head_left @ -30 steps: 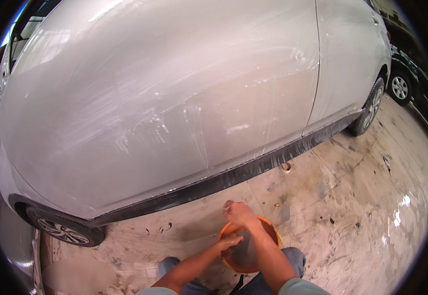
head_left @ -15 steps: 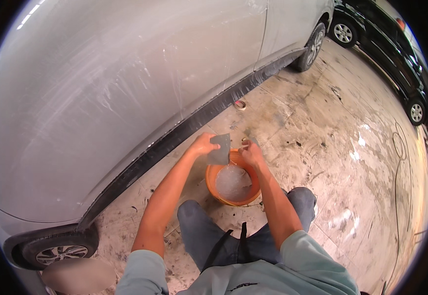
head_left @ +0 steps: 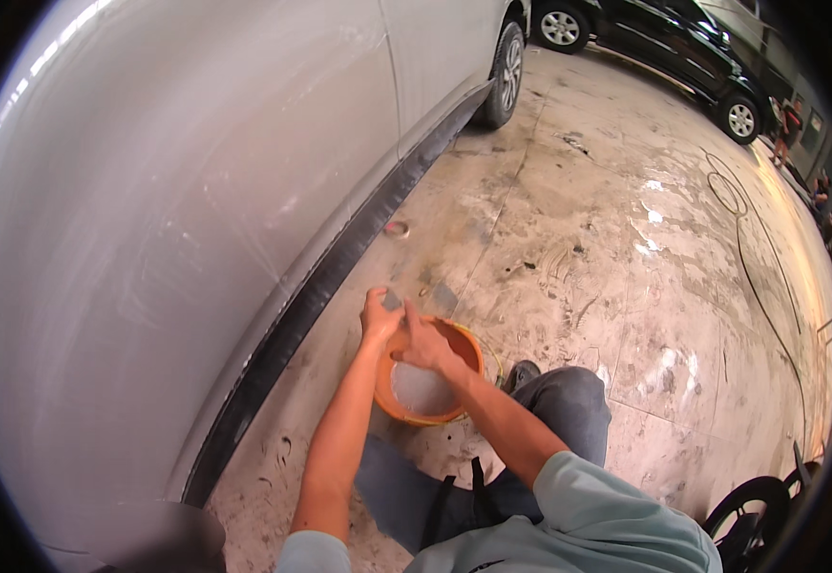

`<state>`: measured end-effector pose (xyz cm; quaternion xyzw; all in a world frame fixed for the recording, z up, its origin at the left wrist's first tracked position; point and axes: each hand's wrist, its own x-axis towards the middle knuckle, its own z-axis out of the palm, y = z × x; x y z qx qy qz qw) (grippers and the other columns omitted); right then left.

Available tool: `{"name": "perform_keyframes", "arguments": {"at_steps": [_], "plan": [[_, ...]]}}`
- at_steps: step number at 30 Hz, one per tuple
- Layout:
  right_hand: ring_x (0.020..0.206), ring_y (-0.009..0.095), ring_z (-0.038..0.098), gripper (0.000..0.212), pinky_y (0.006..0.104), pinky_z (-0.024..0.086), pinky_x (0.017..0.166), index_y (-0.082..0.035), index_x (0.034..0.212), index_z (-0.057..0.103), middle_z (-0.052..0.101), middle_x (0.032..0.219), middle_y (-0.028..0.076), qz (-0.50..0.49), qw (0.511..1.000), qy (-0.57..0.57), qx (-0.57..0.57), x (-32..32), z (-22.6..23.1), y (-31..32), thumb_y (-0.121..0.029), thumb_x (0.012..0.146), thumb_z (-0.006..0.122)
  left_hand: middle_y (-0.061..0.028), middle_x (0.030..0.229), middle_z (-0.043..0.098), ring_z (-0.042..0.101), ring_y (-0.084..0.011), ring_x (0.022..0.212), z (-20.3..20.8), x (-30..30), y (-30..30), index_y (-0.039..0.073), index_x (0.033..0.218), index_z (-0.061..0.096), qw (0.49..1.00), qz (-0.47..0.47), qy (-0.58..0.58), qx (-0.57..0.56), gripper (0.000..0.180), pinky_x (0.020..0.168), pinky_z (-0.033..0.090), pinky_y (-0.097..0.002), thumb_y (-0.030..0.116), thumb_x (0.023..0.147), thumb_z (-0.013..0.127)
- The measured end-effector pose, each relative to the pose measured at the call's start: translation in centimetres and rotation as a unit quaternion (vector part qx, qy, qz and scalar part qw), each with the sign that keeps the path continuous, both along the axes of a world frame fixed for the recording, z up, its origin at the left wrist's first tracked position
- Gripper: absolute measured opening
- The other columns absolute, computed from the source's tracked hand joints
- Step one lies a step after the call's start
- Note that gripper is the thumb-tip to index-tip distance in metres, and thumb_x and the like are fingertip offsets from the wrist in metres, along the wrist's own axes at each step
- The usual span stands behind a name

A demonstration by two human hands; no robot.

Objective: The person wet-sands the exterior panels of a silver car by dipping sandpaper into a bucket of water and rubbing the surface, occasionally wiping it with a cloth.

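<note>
My left hand (head_left: 378, 317) is closed on a small grey sheet (head_left: 392, 300) that looks like sandpaper, just above the far left rim of an orange bucket (head_left: 468, 346). Only a little of the sheet shows past the fingers. My right hand (head_left: 423, 344) is over the bucket, close beside the left, with its index finger stretched toward the sheet and the fingers apart. I see nothing held in it. Cloudy, foamy water (head_left: 421, 390) fills the lower part of the bucket, which stands on the floor in front of my knees.
A dull grey car side (head_left: 244, 172) with a black sill (head_left: 339, 272) runs along the left. A roll of tape (head_left: 397, 229) and a grey flat piece (head_left: 445, 295) lie on the stained floor (head_left: 607, 286). Beyond are a black car (head_left: 659, 43), a hose (head_left: 742, 239) and people far right.
The grey sheet, held out broadly before, now shows only as a small piece in my left hand. My right hand has moved leftward, over the bucket. The view has turned right.
</note>
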<state>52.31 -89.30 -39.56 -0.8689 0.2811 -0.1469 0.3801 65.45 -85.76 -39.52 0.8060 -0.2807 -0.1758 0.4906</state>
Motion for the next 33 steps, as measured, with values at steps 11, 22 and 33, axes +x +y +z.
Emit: {"name": "perform_keyframes", "arguments": {"at_steps": [11, 22, 33], "plan": [[0.082, 0.035, 0.067, 0.026, 0.0415, 0.053, 0.075, -0.009, 0.102, 0.066, 0.068, 0.086, 0.018, -0.144, 0.980, -0.139, 0.003, -3.3, -3.6, -6.7, -0.013, 0.077, 0.061, -0.0086, 0.116, 0.058, 0.053, -0.0222, 0.111, -4.2, 0.0, -0.5, 0.007, 0.121, 0.054, 0.945, -0.074, 0.318, 0.032, 0.064, 0.093, 0.042, -0.0394, 0.059, 0.085, 0.059], [0.087, 0.039, 0.063, 0.031, 0.0442, 0.049, 0.078, -0.002, 0.097, 0.065, 0.067, 0.091, 0.021, -0.231, 0.949, -0.154, 0.151, -1.8, -3.4, -8.4, -0.027, 0.078, 0.064, -0.0089, 0.107, 0.063, 0.063, -0.0177, 0.091, -4.8, 0.4, 0.9, 0.002, 0.123, 0.050, 0.914, -0.189, 0.352, -0.067, 0.036, 0.076, 0.054, -0.0307, 0.004, 0.090, 0.063], [0.082, 0.022, 0.068, 0.015, 0.0331, 0.060, 0.063, 0.007, 0.084, 0.061, 0.064, 0.103, 0.015, -0.287, 0.816, -0.282, 0.415, 0.4, -3.3, -9.6, -0.005, 0.079, 0.067, -0.0088, 0.102, 0.067, 0.067, -0.0199, 0.085, -7.1, -0.5, -0.2, 0.006, 0.113, 0.055, 0.929, -0.134, 0.333, -0.088, 0.021, 0.069, 0.056, -0.0343, 0.008, 0.093, 0.058]]}}
